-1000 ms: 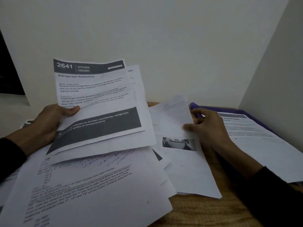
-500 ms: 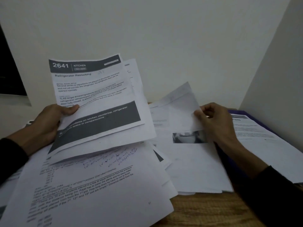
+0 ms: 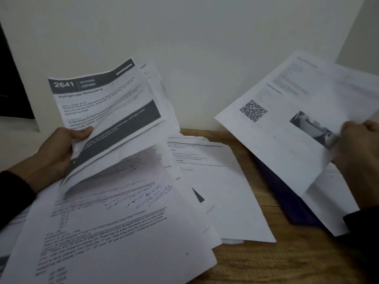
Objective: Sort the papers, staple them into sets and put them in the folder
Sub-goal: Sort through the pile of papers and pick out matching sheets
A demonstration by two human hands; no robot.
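Observation:
My left hand point(image 3: 59, 148) grips a small bundle of printed sheets point(image 3: 106, 111) headed "2641 Kitchen, Refrigerator Restocking", held up and tilted over the left of the table. My right hand point(image 3: 356, 148) pinches the edge of a single sheet with a QR code and a photo point(image 3: 287, 128), lifted clear of the table at the right. Beneath that sheet lies the dark purple folder point(image 3: 287, 197) with another printed page on it. A loose spread of papers point(image 3: 127, 226), the top one with maths text and handwriting, covers the table in front of me.
The wooden table point(image 3: 266, 261) shows at the lower right and behind the papers. A white wall stands close behind, with a corner at the right. A dark window or screen edge point(image 3: 14, 83) is at the far left. No stapler is in view.
My right hand has lifted the photo sheet off the pile and carried it up and to the right, over the folder. The left hand's bundle has tilted a little and its sheets have fanned.

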